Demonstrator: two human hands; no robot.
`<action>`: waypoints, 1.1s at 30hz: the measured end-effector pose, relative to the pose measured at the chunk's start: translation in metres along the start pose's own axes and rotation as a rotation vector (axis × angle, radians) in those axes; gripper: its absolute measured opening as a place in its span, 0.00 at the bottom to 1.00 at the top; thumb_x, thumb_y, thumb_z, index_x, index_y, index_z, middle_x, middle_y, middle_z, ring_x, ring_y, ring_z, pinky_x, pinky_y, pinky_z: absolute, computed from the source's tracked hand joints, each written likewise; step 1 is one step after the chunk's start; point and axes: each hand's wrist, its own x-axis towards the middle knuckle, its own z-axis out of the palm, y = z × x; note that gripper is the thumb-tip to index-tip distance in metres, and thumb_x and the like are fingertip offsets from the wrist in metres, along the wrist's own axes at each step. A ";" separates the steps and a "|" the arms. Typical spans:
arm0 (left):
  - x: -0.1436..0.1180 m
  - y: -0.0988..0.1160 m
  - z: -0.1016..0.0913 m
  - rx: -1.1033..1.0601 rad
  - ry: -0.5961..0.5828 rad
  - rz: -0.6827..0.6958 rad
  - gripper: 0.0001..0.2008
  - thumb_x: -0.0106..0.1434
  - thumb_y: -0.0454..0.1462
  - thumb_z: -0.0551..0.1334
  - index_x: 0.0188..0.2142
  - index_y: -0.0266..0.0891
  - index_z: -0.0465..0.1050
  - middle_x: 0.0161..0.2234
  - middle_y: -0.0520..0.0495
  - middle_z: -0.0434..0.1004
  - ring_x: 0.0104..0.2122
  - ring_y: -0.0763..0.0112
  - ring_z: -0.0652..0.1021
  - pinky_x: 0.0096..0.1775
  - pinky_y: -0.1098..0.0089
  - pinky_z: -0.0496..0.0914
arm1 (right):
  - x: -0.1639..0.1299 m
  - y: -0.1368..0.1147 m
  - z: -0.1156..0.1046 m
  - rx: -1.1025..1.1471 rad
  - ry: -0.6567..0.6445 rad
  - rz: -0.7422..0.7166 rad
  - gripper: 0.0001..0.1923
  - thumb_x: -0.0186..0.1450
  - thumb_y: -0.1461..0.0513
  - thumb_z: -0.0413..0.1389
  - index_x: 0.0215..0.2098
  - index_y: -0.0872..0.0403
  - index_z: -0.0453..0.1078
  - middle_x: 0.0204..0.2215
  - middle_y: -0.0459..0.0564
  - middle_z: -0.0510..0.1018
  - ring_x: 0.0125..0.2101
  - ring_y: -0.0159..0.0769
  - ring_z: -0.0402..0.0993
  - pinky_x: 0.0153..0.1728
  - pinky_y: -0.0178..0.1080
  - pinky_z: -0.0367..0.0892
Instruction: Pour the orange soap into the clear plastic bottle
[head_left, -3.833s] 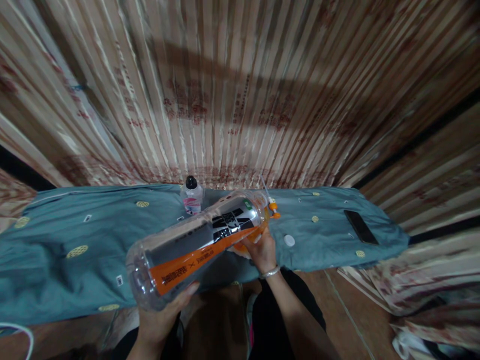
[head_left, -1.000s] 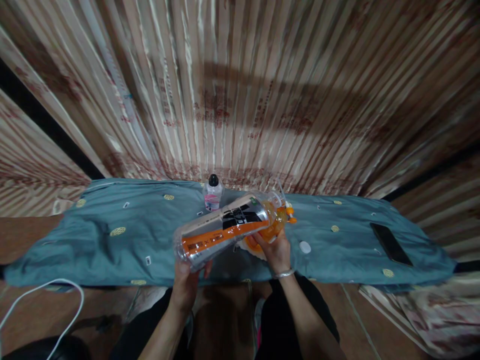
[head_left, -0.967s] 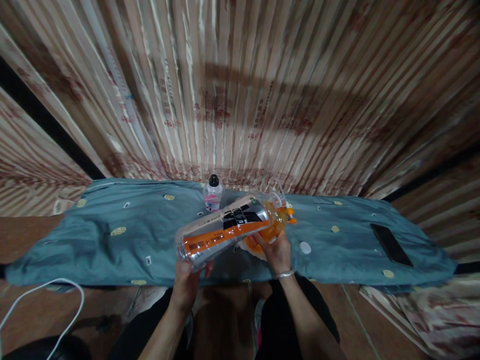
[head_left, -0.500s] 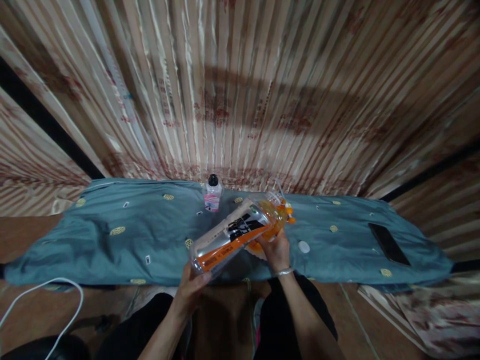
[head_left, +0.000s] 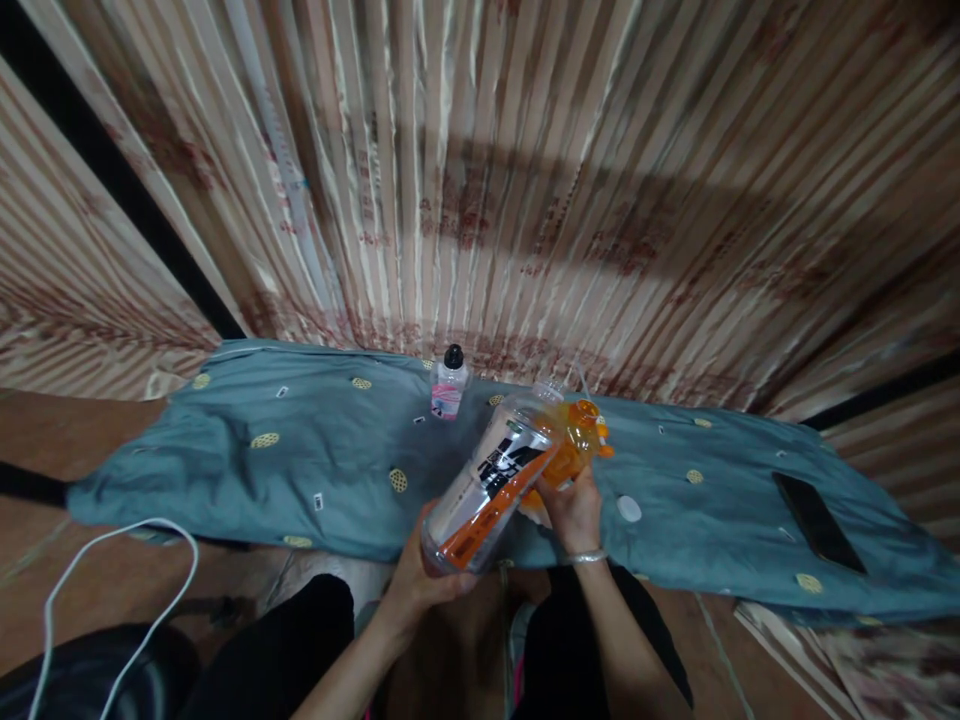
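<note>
My left hand is closed round the base of a large clear plastic bottle with a silver, black and orange label. This bottle leans to the upper right, its neck beside the orange one. In my right hand is a translucent orange bottle with a drinking straw at its top. Its lower part is partly hidden behind the clear bottle and my fingers. Whether the two bottles touch, I cannot tell. A small white cap lies on the cloth right of my right hand.
A small clear bottle with a pink label and black cap stands near the back edge of the teal cloth. A black phone lies at the right. A white cable loops at lower left. Striped curtain hangs behind.
The clear bottle has swung more upright, and its mouth has moved left, away from the orange bottle's top. My hands still hold both bottles. The whole view has shifted and turned slightly.
</note>
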 end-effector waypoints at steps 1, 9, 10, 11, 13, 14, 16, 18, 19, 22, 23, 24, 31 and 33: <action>-0.001 0.001 0.003 -0.033 -0.001 -0.039 0.49 0.44 0.47 0.90 0.66 0.43 0.83 0.63 0.36 0.89 0.67 0.33 0.83 0.71 0.45 0.73 | 0.000 -0.001 0.000 -0.002 -0.004 0.003 0.38 0.54 0.38 0.67 0.54 0.52 0.74 0.47 0.69 0.91 0.49 0.70 0.90 0.49 0.58 0.81; -0.003 0.007 0.007 -0.173 0.010 -0.115 0.39 0.46 0.46 0.88 0.59 0.42 0.89 0.57 0.37 0.93 0.67 0.33 0.83 0.74 0.42 0.69 | -0.001 -0.004 -0.005 -0.010 -0.047 0.010 0.47 0.50 0.29 0.64 0.55 0.52 0.73 0.45 0.70 0.90 0.49 0.72 0.89 0.45 0.57 0.80; -0.003 0.009 0.006 -0.172 0.013 -0.105 0.41 0.46 0.46 0.88 0.60 0.42 0.89 0.57 0.37 0.92 0.67 0.33 0.84 0.74 0.42 0.69 | -0.001 -0.004 -0.005 -0.016 -0.045 0.011 0.47 0.51 0.29 0.64 0.54 0.51 0.73 0.45 0.70 0.90 0.49 0.72 0.89 0.46 0.57 0.80; -0.003 0.010 0.003 -0.171 0.013 -0.097 0.43 0.47 0.46 0.87 0.63 0.42 0.87 0.57 0.36 0.92 0.66 0.34 0.84 0.75 0.41 0.69 | -0.001 -0.004 -0.005 -0.023 -0.043 0.012 0.46 0.51 0.29 0.63 0.54 0.51 0.73 0.44 0.70 0.90 0.49 0.71 0.88 0.46 0.57 0.80; -0.004 0.013 -0.002 -0.180 0.007 -0.090 0.46 0.48 0.45 0.87 0.67 0.42 0.84 0.58 0.36 0.92 0.65 0.33 0.85 0.75 0.39 0.69 | -0.001 -0.004 -0.005 -0.029 -0.033 0.013 0.46 0.52 0.28 0.63 0.54 0.51 0.73 0.44 0.69 0.90 0.49 0.71 0.88 0.46 0.58 0.80; -0.004 0.014 -0.005 -0.188 0.005 -0.090 0.47 0.50 0.45 0.86 0.69 0.42 0.83 0.58 0.36 0.92 0.65 0.34 0.85 0.74 0.38 0.70 | -0.001 -0.004 -0.004 -0.028 -0.027 0.013 0.46 0.53 0.28 0.63 0.54 0.52 0.73 0.44 0.69 0.90 0.49 0.71 0.88 0.46 0.58 0.80; -0.004 0.015 -0.012 -0.207 0.007 -0.092 0.46 0.52 0.46 0.85 0.70 0.43 0.81 0.59 0.36 0.92 0.65 0.34 0.85 0.73 0.37 0.71 | -0.001 -0.003 -0.003 -0.021 -0.012 0.010 0.49 0.52 0.26 0.64 0.55 0.53 0.74 0.44 0.69 0.90 0.48 0.70 0.88 0.46 0.57 0.80; -0.004 0.015 -0.020 -0.208 0.003 -0.085 0.46 0.53 0.48 0.84 0.71 0.44 0.81 0.59 0.35 0.92 0.65 0.33 0.85 0.73 0.36 0.71 | -0.001 -0.001 -0.001 -0.016 0.001 0.003 0.51 0.52 0.25 0.63 0.56 0.53 0.74 0.43 0.68 0.90 0.46 0.69 0.88 0.45 0.57 0.79; -0.004 0.015 -0.023 -0.201 -0.001 -0.079 0.46 0.53 0.49 0.84 0.71 0.44 0.81 0.58 0.35 0.92 0.66 0.32 0.85 0.73 0.35 0.71 | -0.001 0.000 -0.001 -0.014 0.005 -0.005 0.52 0.52 0.24 0.62 0.56 0.53 0.74 0.42 0.68 0.90 0.46 0.69 0.88 0.44 0.56 0.79; -0.005 0.016 -0.031 -0.171 -0.018 -0.065 0.47 0.53 0.51 0.83 0.71 0.47 0.80 0.60 0.36 0.91 0.68 0.31 0.83 0.74 0.34 0.70 | -0.001 0.003 -0.001 -0.004 0.004 -0.034 0.51 0.54 0.23 0.62 0.55 0.52 0.75 0.43 0.67 0.90 0.46 0.69 0.89 0.43 0.56 0.79; -0.005 0.017 -0.032 -0.164 -0.019 -0.062 0.47 0.53 0.51 0.83 0.71 0.48 0.80 0.61 0.37 0.91 0.69 0.31 0.82 0.74 0.34 0.69 | -0.001 0.003 -0.001 -0.001 0.000 -0.040 0.50 0.54 0.24 0.62 0.55 0.53 0.75 0.43 0.67 0.90 0.46 0.70 0.89 0.44 0.56 0.79; -0.006 0.018 -0.032 -0.157 -0.017 -0.060 0.47 0.52 0.51 0.83 0.71 0.49 0.80 0.61 0.37 0.90 0.69 0.31 0.82 0.74 0.34 0.69 | -0.001 0.003 -0.001 0.002 -0.002 -0.040 0.51 0.54 0.24 0.63 0.55 0.54 0.75 0.43 0.68 0.90 0.47 0.70 0.89 0.44 0.56 0.79; -0.009 0.041 -0.028 -0.111 0.129 0.003 0.46 0.48 0.48 0.85 0.67 0.48 0.84 0.57 0.39 0.93 0.66 0.31 0.85 0.75 0.33 0.69 | -0.001 0.002 -0.001 -0.010 -0.004 -0.036 0.51 0.56 0.25 0.64 0.57 0.54 0.76 0.45 0.68 0.90 0.48 0.70 0.89 0.46 0.58 0.81; -0.006 0.048 -0.030 -0.091 0.185 0.042 0.45 0.47 0.46 0.85 0.66 0.49 0.85 0.54 0.42 0.94 0.65 0.33 0.85 0.75 0.33 0.69 | -0.002 0.001 -0.001 -0.033 -0.005 -0.040 0.52 0.57 0.24 0.63 0.58 0.56 0.76 0.45 0.69 0.90 0.49 0.71 0.89 0.46 0.58 0.81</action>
